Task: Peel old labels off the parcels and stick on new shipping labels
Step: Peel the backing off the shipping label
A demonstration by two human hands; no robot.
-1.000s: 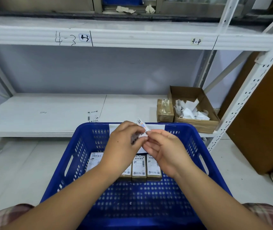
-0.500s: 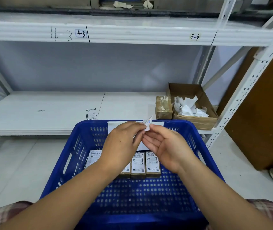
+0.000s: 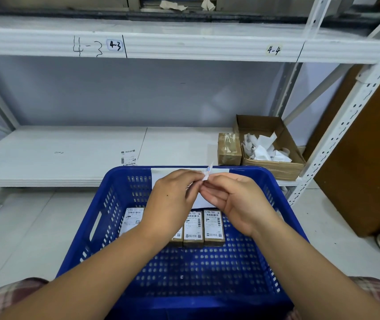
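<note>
Over crate (image 3: 124, 172), L+R hands (image 3: 172, 204) (image 3: 237, 202) pinch label (image 3: 208, 171).

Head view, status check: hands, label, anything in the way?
Left hand and right hand both pinching one small label above the blue basket. Labelled parcels in a row on the basket floor. Nothing blocking the hands.

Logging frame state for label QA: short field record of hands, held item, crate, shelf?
hands: left hand and right hand both pinch one small white printed label
crate: blue perforated plastic crate holds a row of small brown labelled parcels
shelf: open brown cardboard box with crumpled white paper scraps; taped brown parcel at its left
</note>
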